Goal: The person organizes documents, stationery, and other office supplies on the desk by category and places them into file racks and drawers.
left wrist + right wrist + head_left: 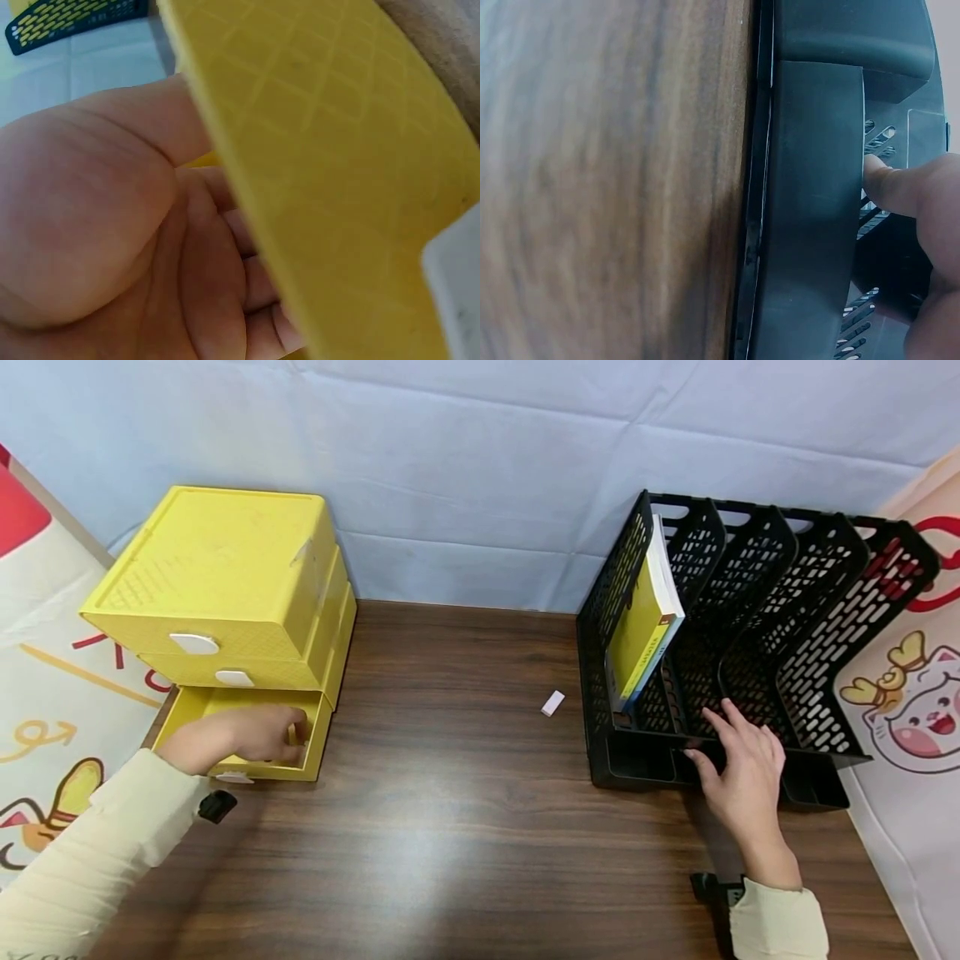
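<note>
My left hand (258,735) reaches into the pulled-out bottom drawer (322,739) of a yellow drawer unit (210,556). In the left wrist view, the drawer's front panel (315,150) hides the fingertips, so whether they hold anything does not show. On the right stands a black file rack (731,739). Above its front trays is my right hand (750,768), fingers spread and the thumb apart, with nothing visible in its grasp. From the right wrist view, the thumb (892,184) dips behind the front wall (814,195) of the rack.
A small pale eraser-like block (552,703) lies on the brown wooden table (450,827), left of the rack. Books (645,627) stand in the rack's leftmost slot. White cloth (480,485) hangs behind, and printed cartoon cloths (926,702) flank the sides.
</note>
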Demonstrator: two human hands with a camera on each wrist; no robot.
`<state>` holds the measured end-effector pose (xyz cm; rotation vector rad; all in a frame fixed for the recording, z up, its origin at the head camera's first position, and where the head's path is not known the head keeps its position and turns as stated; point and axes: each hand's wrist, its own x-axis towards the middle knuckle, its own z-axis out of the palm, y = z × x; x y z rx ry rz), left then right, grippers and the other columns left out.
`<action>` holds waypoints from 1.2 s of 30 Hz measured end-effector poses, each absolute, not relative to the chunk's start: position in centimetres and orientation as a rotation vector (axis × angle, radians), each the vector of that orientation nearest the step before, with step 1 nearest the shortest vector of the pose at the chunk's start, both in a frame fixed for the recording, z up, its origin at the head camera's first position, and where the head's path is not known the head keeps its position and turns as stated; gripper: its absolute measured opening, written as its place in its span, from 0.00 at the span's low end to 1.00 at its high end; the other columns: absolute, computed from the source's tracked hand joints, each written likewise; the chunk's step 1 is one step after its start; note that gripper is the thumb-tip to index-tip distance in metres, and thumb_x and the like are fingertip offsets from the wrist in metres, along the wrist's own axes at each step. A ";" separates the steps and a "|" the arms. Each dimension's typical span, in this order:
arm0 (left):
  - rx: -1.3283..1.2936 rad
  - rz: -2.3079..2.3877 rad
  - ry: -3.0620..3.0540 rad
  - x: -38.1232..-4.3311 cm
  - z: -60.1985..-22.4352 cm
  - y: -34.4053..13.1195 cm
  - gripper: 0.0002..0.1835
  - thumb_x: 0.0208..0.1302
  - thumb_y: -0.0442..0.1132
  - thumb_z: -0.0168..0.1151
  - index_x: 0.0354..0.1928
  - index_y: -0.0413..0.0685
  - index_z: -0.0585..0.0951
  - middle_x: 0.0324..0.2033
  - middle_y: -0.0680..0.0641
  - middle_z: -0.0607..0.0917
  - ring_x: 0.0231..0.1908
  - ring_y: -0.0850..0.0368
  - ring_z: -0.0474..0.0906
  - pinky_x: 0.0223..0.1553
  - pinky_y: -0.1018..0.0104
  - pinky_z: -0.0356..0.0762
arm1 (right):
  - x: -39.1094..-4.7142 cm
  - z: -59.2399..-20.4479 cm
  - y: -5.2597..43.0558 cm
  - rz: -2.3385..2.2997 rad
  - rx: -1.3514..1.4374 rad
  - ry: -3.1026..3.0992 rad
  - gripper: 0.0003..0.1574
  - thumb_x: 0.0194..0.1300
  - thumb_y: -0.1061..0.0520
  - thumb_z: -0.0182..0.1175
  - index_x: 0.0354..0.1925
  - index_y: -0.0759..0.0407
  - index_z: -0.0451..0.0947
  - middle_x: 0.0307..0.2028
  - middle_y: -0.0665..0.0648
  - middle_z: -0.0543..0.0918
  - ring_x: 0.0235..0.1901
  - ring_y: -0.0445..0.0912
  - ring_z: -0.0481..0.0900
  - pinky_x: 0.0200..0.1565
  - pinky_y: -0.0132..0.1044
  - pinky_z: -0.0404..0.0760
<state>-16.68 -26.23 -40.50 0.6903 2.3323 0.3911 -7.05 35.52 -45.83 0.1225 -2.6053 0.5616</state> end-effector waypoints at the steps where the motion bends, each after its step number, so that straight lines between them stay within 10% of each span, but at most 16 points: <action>1: 0.681 0.390 2.341 -16.7 -40.4 -26.3 0.12 0.64 0.37 0.68 0.42 0.36 0.80 0.34 0.46 0.83 0.35 0.53 0.79 0.39 0.55 0.80 | -7.0 -45.8 35.5 0.562 0.122 -2.607 0.41 0.51 0.71 0.75 0.64 0.66 0.76 0.71 0.68 0.68 0.62 0.72 0.67 0.72 0.62 0.47; 36: 0.958 0.700 2.514 -16.5 -35.4 -18.1 0.06 0.71 0.36 0.65 0.46 0.44 0.81 0.37 0.52 0.84 0.37 0.58 0.79 0.44 0.57 0.80 | -7.0 -45.7 35.5 0.572 0.113 -2.628 0.41 0.52 0.71 0.74 0.65 0.66 0.74 0.71 0.69 0.67 0.62 0.73 0.66 0.74 0.60 0.44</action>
